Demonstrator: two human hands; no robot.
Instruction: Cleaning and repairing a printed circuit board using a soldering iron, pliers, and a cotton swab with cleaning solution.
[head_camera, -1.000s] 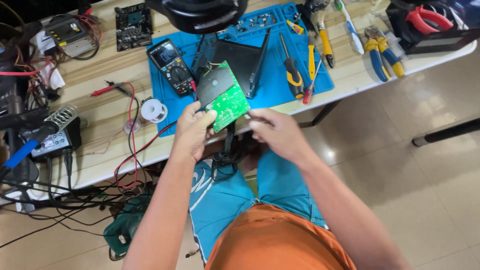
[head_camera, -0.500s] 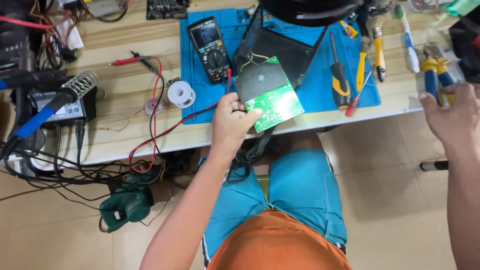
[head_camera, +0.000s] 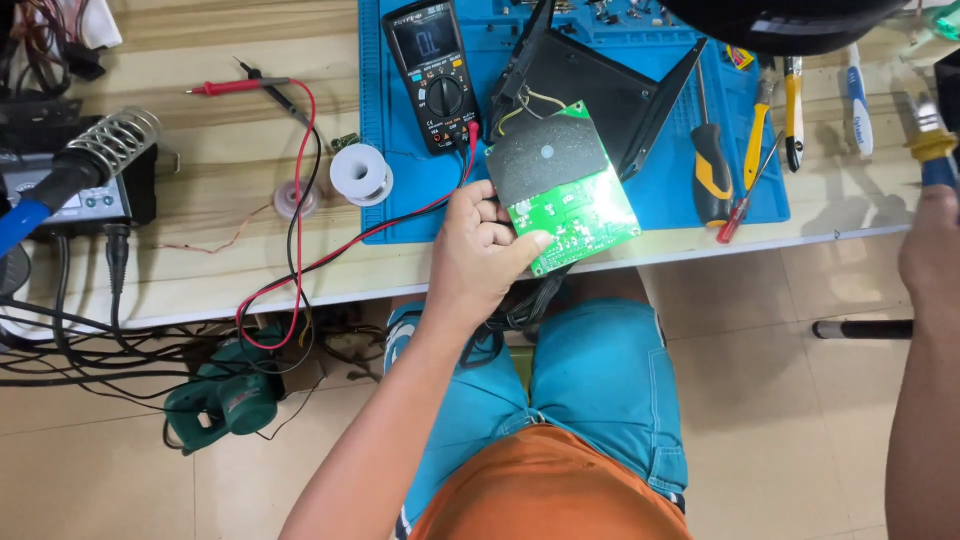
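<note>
Clearly, seen from the head camera, the person's left hand (head_camera: 482, 248) is gripping a green circuit board (head_camera: 563, 187) by its near-left corner, thumb on top and fingers curled beneath, holding it tilted over the front edge of the wooden workbench (head_camera: 210, 265), just above the lap. Thin wires are running from the board's far edge up toward a black housing (head_camera: 590, 85) lying on the blue work mat (head_camera: 660, 195). A digital multimeter (head_camera: 437, 75) is sitting on the mat just beside the board, its red probe lead (head_camera: 300, 160) trailing across the bench past a solder spool (head_camera: 361, 173). The right hand (head_camera: 932, 262) is reaching well apart to the right, closing around a yellow-and-blue handled tool (head_camera: 935, 160); how tightly the fingers are wrapping it cannot be told. Holding the board well probably means pinching only the edge, keeping fingers off the solder joints and the wires slack.
</note>
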